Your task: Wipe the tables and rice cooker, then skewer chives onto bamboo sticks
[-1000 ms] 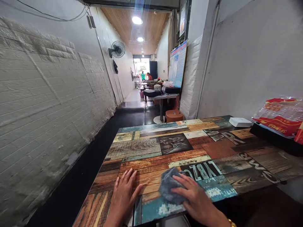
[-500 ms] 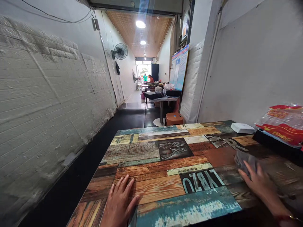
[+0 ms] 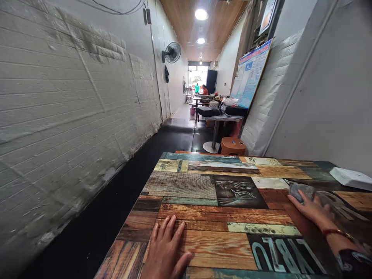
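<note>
A bench with a glossy top patterned in multicoloured wooden planks (image 3: 200, 186) fills the foreground, its boards brown, orange, cream and weathered blue, with pale blue-green letters (image 3: 286, 254) on a dark panel towards its near edge. The person's left hand (image 3: 167, 248) lies palm down near the left edge of the bench, fingers spread, holding nothing. The right hand (image 3: 315, 209) is over the right part of the bench, its fingers partly curled over a soft grey cloth (image 3: 300, 190), which it holds against the bench top. A flat white box (image 3: 351, 178) sits at the far right of the bench.

Left of the bench runs a rough white-painted brick wall (image 3: 81, 93), with a shiny black floor (image 3: 171, 135) between them. Beyond the bench's far edge stand an orange-brown plastic stool (image 3: 233, 145) and a pedestal table (image 3: 216, 133) loaded with dark items. Past these, a round black wall fan (image 3: 173, 52) hangs to the left and a blue-and-white printed board (image 3: 252, 73) leans to the right. Farthest from the bench, near a bright doorway, are two people, one in green (image 3: 197, 88), one in orange (image 3: 205, 90).
</note>
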The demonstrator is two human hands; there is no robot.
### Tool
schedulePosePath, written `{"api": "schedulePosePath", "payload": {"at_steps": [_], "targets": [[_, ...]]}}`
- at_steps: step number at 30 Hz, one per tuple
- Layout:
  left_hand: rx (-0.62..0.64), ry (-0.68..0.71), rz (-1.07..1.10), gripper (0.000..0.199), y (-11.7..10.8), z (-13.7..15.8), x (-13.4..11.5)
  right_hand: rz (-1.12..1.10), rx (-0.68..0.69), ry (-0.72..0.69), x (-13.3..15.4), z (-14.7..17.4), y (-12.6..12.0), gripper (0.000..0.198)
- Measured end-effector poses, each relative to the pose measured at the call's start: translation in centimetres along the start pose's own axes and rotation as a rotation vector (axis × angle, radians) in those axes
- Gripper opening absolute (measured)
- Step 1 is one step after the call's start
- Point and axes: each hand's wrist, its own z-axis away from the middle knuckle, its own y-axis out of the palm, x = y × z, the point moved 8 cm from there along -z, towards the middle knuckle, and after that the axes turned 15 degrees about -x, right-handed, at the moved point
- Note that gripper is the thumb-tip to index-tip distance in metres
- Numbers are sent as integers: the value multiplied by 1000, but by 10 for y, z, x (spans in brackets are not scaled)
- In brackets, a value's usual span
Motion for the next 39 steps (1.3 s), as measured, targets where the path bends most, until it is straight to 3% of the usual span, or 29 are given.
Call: {"api": "schedulePosePath", "payload": {"at_steps": [8,11,14,18,21,23,26,29,34,39], "targets": [[99,23,33,77,14,6,9,-60,161,-234,211,-2,48,90],[50,74,4,82,15,7,10,-97,201,-363,300,16,55,86],[-79,122,-56,82,8,7,11,-152,254,-526,394,50,54,79],[-201,134,-129,64,4,8,11,-247,320,-712,504,110,47,74],[-224,92,-103,56,7,9,12,-327,375,-862,569,165,37,72],[-224,59,-42,63,7,9,12,-384,417,-970,602,204,25,72],[-218,8,76,79,0,8,13,-470,474,-1129,630,260,-1,71],[-239,-42,150,80,-15,7,12,-541,508,-1265,632,304,-33,69],[-403,-129,51,71,-44,8,14,-592,529,-1446,598,356,-84,67],[-528,-136,-34,68,-56,11,11,-633,603,-1549,547,390,-110,62]]}}
